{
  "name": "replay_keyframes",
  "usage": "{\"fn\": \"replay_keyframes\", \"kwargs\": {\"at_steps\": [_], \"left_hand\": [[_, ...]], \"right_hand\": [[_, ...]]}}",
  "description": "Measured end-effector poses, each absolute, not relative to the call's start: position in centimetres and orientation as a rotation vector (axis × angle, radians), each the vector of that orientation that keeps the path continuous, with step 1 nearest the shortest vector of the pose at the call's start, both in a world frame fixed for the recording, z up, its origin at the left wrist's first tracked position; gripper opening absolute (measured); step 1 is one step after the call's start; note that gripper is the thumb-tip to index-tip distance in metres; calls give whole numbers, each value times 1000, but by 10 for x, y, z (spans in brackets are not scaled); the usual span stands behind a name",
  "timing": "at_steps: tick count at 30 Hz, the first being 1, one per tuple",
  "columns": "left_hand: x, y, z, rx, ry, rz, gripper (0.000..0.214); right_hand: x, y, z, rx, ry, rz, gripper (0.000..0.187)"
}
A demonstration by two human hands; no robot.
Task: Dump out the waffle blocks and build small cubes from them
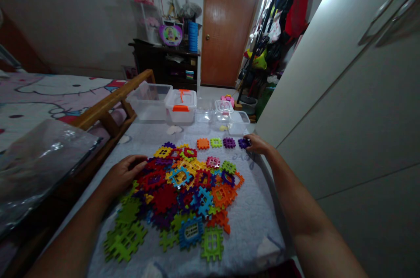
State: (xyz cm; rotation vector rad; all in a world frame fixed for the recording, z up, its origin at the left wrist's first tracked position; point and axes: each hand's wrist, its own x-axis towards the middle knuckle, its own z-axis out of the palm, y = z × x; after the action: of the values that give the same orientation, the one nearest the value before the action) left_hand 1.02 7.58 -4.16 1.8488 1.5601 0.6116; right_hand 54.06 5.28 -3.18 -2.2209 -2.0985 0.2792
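Observation:
A heap of colourful plastic interlocking tiles (166, 197) with notched edges covers the middle of the cloth-covered table (259, 208). My left hand (126, 173) rests at the heap's left edge, fingers stretched and slightly curled over red tiles. Behind the heap runs a short row: an orange tile (202, 143), a lime green tile (215, 142), a purple tile (229, 143) and a dark blue-purple tile (243, 143). At the row's right end, my right hand (257, 144) has its fingers closed on the dark blue-purple tile, which lies at table level.
Along the table's far edge stand an open clear bin (151, 103), a lidded box with orange latches (181, 109) and a small clear container (239, 123). A wooden bed rail (114, 99) borders the left; a pale cabinet (354, 94) borders the right.

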Motion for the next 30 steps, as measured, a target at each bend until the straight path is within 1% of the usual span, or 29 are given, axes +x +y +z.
{"fn": "replay_keyframes", "kwargs": {"at_steps": [3,7,9,11,13,24,30], "left_hand": [[9,76,-41,1858,1549,608,62],[10,75,-40,1876,1547,608,62],[10,74,-40,1865,1550,606,63],[10,74,-41,1853,1558,615,63],[10,74,-43,1848,1564,637,62],[8,77,-46,1868,1559,680,61],[9,77,-46,1865,1555,701,59]], "right_hand": [[532,48,-24,-2190,-2080,222,62],[500,52,-15,-2012,-2205,135,54],[482,58,-15,-1961,-2302,145,59],[469,65,-17,-1985,-2342,164,65],[462,71,-20,-2018,-2351,180,66],[464,73,-18,-2062,-2382,222,56],[450,71,-9,-2033,-2404,192,64]]}}
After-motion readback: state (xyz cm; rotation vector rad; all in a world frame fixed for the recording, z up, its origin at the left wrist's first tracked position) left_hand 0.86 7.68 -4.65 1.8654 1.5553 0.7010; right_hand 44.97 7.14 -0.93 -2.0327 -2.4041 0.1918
